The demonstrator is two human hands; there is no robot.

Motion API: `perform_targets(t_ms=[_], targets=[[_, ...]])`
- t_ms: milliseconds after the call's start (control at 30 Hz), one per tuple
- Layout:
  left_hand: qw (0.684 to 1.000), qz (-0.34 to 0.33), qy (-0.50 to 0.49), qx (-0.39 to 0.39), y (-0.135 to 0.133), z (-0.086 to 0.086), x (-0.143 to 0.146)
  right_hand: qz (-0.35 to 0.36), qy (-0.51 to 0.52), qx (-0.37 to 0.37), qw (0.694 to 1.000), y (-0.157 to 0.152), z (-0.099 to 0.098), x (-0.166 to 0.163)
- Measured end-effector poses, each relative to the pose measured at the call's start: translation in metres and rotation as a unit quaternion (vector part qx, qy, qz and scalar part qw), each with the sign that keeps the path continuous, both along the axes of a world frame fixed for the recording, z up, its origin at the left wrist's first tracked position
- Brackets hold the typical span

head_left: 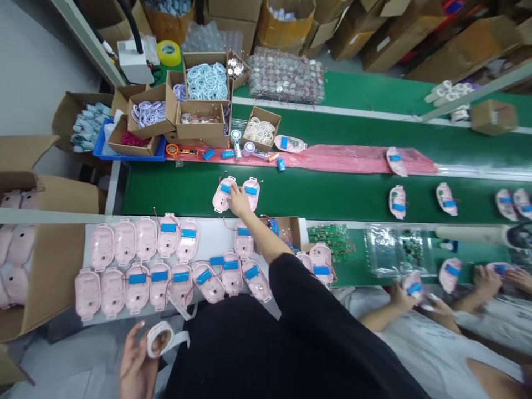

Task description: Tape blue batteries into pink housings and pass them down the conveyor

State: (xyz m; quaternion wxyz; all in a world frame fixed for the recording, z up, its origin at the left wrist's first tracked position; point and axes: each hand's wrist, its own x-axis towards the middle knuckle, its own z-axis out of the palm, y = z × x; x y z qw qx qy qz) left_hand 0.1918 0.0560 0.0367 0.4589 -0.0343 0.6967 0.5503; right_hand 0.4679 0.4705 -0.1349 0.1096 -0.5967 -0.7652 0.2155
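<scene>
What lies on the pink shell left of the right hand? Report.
A blue block lies across the upper half of the pink shell. The right hand covers part of the shell's right edge, hiding whatever is there.

Left pink shell (pixel 220 203): oblong, tabbed at both ends, open side up, leaning rightward on green work surface (pixel 178 191); right edge partly hidden.
Blue battery (pixel 225 188): set crosswise in upper half.
Right pink shell (pixel 251 203): just beside, alike, with second blue battery (pixel 251 190) crosswise.
White tape roll (pixel 152 344): held in left hand (pixel 139 363), short strip hanging loose.
</scene>
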Motion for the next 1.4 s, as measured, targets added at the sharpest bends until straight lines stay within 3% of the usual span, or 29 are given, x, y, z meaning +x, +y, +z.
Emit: perform_targets(t_ms=[133, 233, 300, 400, 500, 600, 667, 767, 867, 933, 1067, 1167, 1300, 1400], targets=[[0.999, -0.008, -0.009, 0.034, 0.005, 0.000, -0.013, 0.027, -0.061, -0.014, 0.998, -0.104, -0.003, 0.031], [0.998, -0.023, -0.026, 0.058, 0.010, -0.005, -0.021, 0.045, -0.156, -0.028, 0.986, -0.152, -0.015, 0.039], [0.996, -0.036, -0.039, 0.068, 0.011, -0.010, -0.024, 0.044, -0.185, -0.028, 0.981, -0.157, -0.016, 0.035], [0.995, -0.036, -0.050, 0.073, 0.007, -0.012, -0.024, 0.062, -0.170, -0.011, 0.983, -0.135, -0.004, 0.022], [0.997, 0.000, -0.044, 0.065, -0.008, -0.009, -0.022, 0.091, -0.125, -0.005, 0.988, -0.104, 0.009, 0.008], [0.996, 0.061, -0.027, 0.058, -0.030, -0.005, -0.017, 0.143, -0.108, -0.062, 0.982, -0.094, 0.005, 0.003], [0.993, 0.099, -0.015, 0.059, -0.045, -0.006, -0.013, 0.146, -0.120, -0.092, 0.978, -0.105, -0.007, 0.005], [0.988, 0.138, -0.015, 0.065, -0.057, -0.011, -0.007, 0.056, -0.167, -0.130, 0.976, -0.137, -0.022, 0.013], [0.989, 0.130, -0.040, 0.059, -0.055, -0.017, -0.008, -0.027, -0.185, -0.198, 0.962, -0.165, -0.023, 0.020], [0.992, 0.105, -0.049, 0.056, -0.050, -0.019, -0.012, -0.044, -0.160, -0.220, 0.961, -0.172, -0.017, 0.024], [0.992, 0.101, -0.031, 0.070, -0.047, -0.015, -0.019, -0.038, -0.100, -0.180, 0.978, -0.148, -0.001, 0.027], [0.989, 0.129, -0.024, 0.072, -0.052, -0.011, -0.013, -0.052, -0.050, -0.147, 0.987, -0.090, 0.004, 0.007], [0.986, 0.153, -0.026, 0.065, -0.065, -0.009, -0.001, -0.104, 0.036, -0.134, 0.985, -0.007, -0.006, -0.047], [0.985, 0.157, -0.027, 0.071, -0.071, -0.012, -0.005, -0.167, 0.083, -0.140, 0.972, -0.006, -0.019, -0.072]])
